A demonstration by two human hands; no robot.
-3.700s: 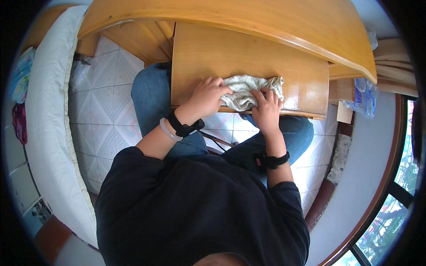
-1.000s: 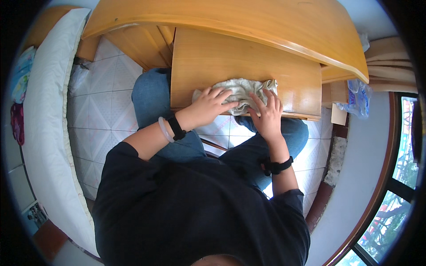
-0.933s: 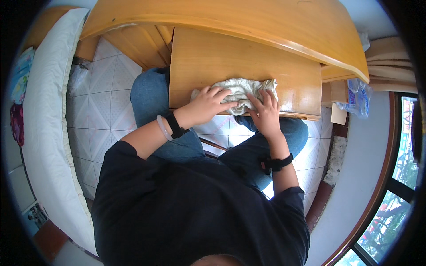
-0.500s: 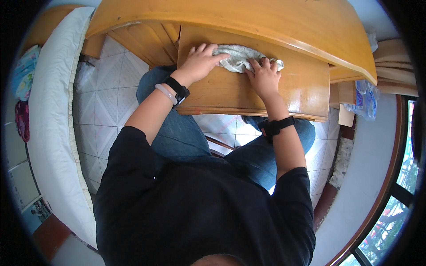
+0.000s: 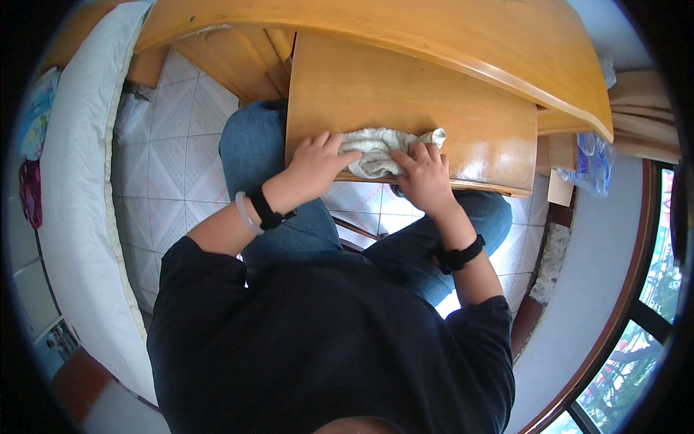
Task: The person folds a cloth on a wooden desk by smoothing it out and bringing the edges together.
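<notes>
A crumpled pale grey-white cloth (image 5: 377, 150) lies bunched along the near edge of a pulled-out wooden desk panel (image 5: 405, 94). My left hand (image 5: 316, 166) grips its left end, thumb laid over the fabric. At the other side, my right hand (image 5: 423, 176) holds the cloth, fingers curled over it and one bunched corner sticking up beyond the fingertips. Part of the cloth droops over the panel's front edge between my hands. Black bands circle both wrists, with a pale bangle on the left.
Above the panel curves the wooden desktop (image 5: 405, 29). My knees in jeans (image 5: 253, 145) are beneath the panel. A white padded bed edge (image 5: 79, 217) runs along the left. To the right are a plastic-wrapped package (image 5: 594, 165), a curtain (image 5: 640, 108) and a window (image 5: 629, 369).
Both hands have drawn the cloth toward me, from the back of the panel beneath the desktop to its near edge.
</notes>
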